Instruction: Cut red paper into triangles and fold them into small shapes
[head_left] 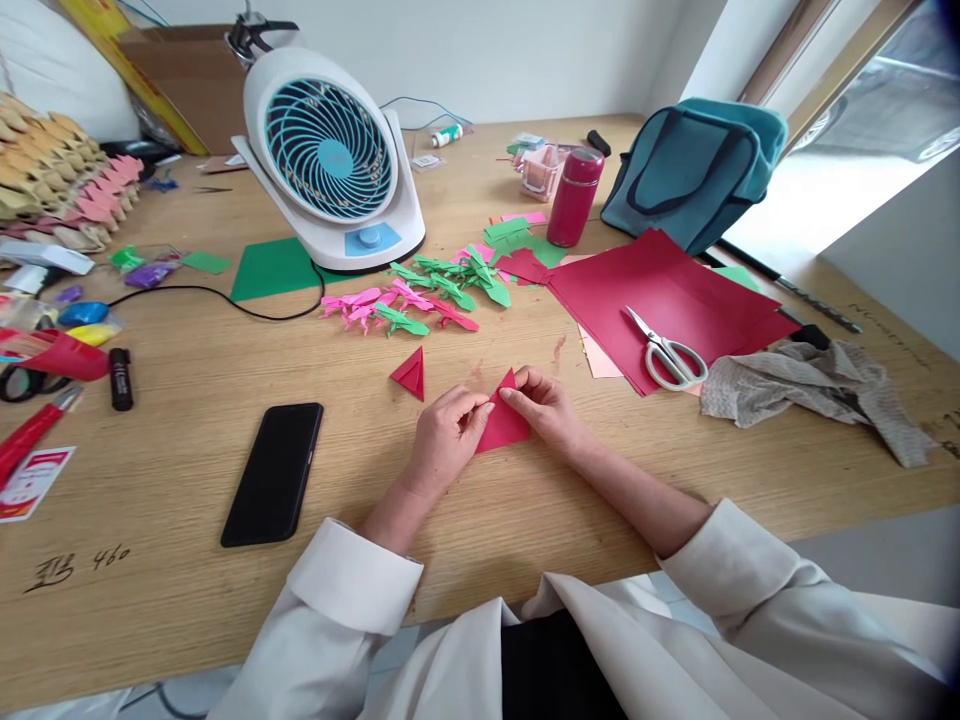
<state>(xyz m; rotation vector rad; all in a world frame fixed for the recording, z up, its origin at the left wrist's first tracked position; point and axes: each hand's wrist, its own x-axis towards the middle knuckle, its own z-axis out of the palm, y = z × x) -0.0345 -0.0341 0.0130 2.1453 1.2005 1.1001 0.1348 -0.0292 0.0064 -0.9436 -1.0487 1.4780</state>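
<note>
A sheet of red paper (pixel 504 432), partly folded to a point at its far end, is between my two hands just above the table. My left hand (pixel 448 432) pinches its left edge with thumb and fingers. On the other side, my right hand (pixel 546 408) grips the paper near the pointed tip, thumb on top. A small folded red paper triangle (pixel 410 375) lies to the left beyond my left hand. Farther back is a cluster of folded green paper figures (pixel 450 285) and pink paper figures (pixel 356 306).
A white fan (pixel 409 215) stands behind the figures. Scissors (pixel 671 362) rest on red paper sheets (pixel 675 290) at right, beside a crumpled cloth (pixel 802 385). A red flask (pixel 576 200) and teal bag (pixel 697 170) stand behind. A phone (pixel 272 475) and black marker (pixel 121 379) lie left.
</note>
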